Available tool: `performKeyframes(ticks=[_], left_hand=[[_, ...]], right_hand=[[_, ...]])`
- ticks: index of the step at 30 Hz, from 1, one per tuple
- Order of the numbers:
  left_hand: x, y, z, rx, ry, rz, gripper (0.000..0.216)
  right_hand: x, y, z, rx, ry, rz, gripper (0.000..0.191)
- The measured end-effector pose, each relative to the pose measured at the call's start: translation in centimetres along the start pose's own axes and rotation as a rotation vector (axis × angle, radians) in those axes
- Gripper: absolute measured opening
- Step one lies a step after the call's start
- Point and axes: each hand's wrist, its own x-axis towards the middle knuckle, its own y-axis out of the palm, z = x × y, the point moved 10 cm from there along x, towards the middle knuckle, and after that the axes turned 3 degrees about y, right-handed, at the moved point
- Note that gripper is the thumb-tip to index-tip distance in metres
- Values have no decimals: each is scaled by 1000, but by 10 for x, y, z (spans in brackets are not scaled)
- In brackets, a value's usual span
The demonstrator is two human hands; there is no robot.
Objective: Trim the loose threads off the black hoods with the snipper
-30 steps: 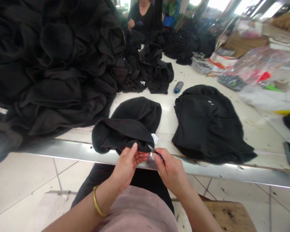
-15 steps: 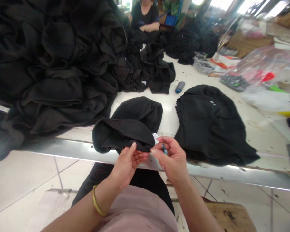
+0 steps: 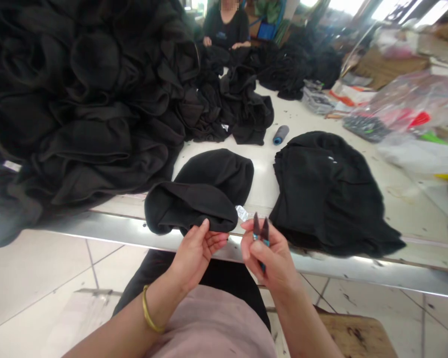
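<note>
The right hand point(image 3: 272, 263) pinched the blue snips point(image 3: 260, 233) open in its fingers point(image 3: 257, 256), and the left hand point(image 3: 194, 256) spread its fingers point(image 3: 216, 239) beside the black cloth point(image 3: 194, 204).

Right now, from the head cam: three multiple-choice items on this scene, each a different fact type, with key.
1. Where is the thread spool?
A) on the floor B) on the table C) in a hand

2. What colour is the bangle on the left wrist?
A) red B) blue C) gold

3. How do the blades of the snips in the right hand stand?
A) apart B) closed C) wrapped in cloth

1: B, it lies on the pale tabletop.
2: C, the band shows yellow-gold.
3: A, the two tips point up with a gap.
</note>
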Motion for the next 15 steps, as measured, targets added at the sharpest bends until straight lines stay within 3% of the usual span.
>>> performKeyframes(ticks=[2, 5, 10, 12, 15], left_hand=[[-1, -1, 0, 40, -15, 6, 17], [-8, -2, 1, 249, -42, 63, 23], [-37, 5, 14, 736, -171, 335, 19], [-37, -1, -2, 729, -121, 305, 18], [-15, -27, -56, 476, 64, 51, 20]], right_hand=[[1, -6, -9, 45, 100, -27, 27], [3, -19, -25, -28, 179, -169, 32], [6, -28, -41, 50, 219, -328, 36], [8, -36, -34, -28, 181, -371, 32], [1, -65, 1, -404, -53, -563, 27]])
